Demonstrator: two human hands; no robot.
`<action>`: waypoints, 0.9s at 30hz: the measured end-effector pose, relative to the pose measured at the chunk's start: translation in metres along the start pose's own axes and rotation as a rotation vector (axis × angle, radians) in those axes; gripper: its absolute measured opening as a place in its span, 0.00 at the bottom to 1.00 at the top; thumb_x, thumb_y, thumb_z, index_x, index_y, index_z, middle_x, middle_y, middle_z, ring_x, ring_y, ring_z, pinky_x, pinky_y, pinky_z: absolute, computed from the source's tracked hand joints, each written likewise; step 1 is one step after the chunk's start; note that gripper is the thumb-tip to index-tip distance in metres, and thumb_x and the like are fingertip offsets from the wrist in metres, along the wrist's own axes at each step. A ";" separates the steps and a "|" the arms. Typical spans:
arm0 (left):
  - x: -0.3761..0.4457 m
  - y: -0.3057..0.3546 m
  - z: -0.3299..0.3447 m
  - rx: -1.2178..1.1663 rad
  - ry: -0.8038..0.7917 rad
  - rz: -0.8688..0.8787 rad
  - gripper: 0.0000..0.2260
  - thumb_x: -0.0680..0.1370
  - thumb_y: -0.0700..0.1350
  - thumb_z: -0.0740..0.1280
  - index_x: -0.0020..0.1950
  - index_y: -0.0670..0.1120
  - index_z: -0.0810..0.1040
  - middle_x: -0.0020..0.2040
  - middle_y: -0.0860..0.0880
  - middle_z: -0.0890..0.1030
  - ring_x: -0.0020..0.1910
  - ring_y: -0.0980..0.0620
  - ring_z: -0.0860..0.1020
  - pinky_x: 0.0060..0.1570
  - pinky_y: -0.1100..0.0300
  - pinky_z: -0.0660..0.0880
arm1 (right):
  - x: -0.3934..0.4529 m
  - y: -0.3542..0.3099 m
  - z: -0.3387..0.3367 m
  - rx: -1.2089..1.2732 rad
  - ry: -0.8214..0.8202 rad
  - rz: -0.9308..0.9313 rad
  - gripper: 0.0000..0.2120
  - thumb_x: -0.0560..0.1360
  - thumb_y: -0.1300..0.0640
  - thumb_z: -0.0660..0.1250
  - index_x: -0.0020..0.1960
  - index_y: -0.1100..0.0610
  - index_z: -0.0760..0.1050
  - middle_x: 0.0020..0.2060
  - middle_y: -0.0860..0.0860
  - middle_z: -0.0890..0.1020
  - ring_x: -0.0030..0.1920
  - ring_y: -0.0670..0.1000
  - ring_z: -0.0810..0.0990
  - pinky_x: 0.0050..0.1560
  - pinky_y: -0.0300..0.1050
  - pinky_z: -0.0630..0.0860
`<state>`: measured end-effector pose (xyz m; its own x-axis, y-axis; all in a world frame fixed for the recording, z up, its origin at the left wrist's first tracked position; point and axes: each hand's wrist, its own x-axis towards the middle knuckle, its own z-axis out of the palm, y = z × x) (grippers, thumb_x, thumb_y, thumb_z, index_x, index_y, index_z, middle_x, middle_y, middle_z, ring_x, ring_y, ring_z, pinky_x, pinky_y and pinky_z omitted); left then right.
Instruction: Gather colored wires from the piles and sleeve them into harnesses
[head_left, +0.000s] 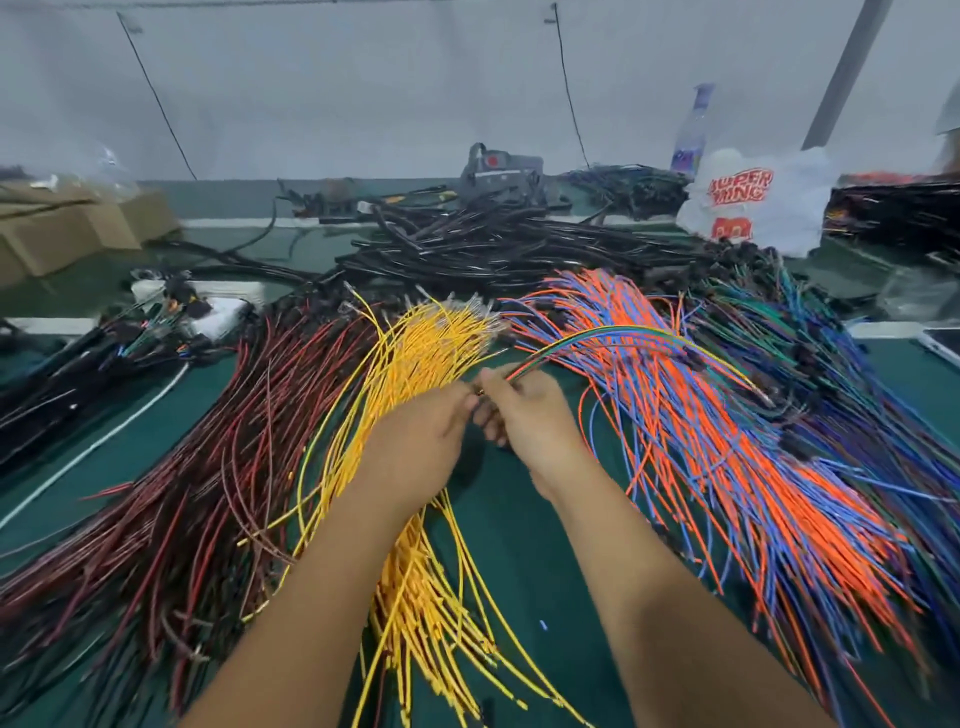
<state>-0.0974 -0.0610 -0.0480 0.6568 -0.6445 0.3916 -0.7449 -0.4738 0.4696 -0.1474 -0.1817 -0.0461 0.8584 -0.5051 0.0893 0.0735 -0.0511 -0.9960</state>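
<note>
While I've got both hands up over the green table: quick rundown of where things sit.

Right hand (524, 415): fingers curled and clamped on the near ends of a small gathered bundle of mixed-colour wires (623, 340) (green, orange, blue, yellow).

Left hand (421, 441): fingers bent in at the same spot, tips touching the bundle ends right beside my right thumb. Looks like a pinch, but it's a bit blurry so I can't tell for sure.

Bundle direction: it leaves my fingers going up and to the right, arcing over the pile of orange and blue wires (727, 441), far ends hanging down past it.

Yellow wire pile (415, 353): directly under my left hand, strands running away from me, so the left is clearly the nearer one for grabbing a yellow.

Dark red wire pile (208, 441): further left, same fan direction.

Black sleeving tubes (493, 249): heaped at the back, well apart from both hands.

Guess at stage: gathering, nothing sleeved yet in this bundle.
</note>
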 end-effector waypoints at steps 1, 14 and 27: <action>0.001 0.000 0.000 -0.057 0.001 -0.023 0.11 0.83 0.49 0.53 0.44 0.49 0.71 0.37 0.54 0.71 0.40 0.48 0.72 0.36 0.53 0.63 | -0.001 0.000 -0.002 0.012 0.027 -0.018 0.10 0.81 0.59 0.60 0.42 0.59 0.74 0.24 0.49 0.77 0.21 0.44 0.71 0.23 0.35 0.66; -0.001 -0.004 -0.012 -0.244 0.192 -0.050 0.10 0.79 0.35 0.63 0.54 0.43 0.83 0.46 0.51 0.79 0.45 0.61 0.73 0.47 0.77 0.65 | -0.007 -0.008 -0.006 0.339 -0.035 0.142 0.13 0.79 0.61 0.64 0.37 0.56 0.68 0.23 0.51 0.75 0.23 0.49 0.69 0.25 0.38 0.66; 0.053 -0.012 -0.029 -0.472 0.304 -0.349 0.07 0.77 0.44 0.67 0.44 0.55 0.83 0.48 0.60 0.83 0.48 0.62 0.79 0.51 0.61 0.74 | 0.034 0.006 0.000 0.269 0.377 0.006 0.08 0.80 0.64 0.61 0.42 0.60 0.70 0.27 0.54 0.75 0.20 0.43 0.73 0.24 0.34 0.71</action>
<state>-0.0500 -0.0720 -0.0101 0.9055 -0.2703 0.3271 -0.3967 -0.2657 0.8787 -0.1174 -0.1992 -0.0491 0.6180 -0.7856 0.0303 0.2412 0.1528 -0.9584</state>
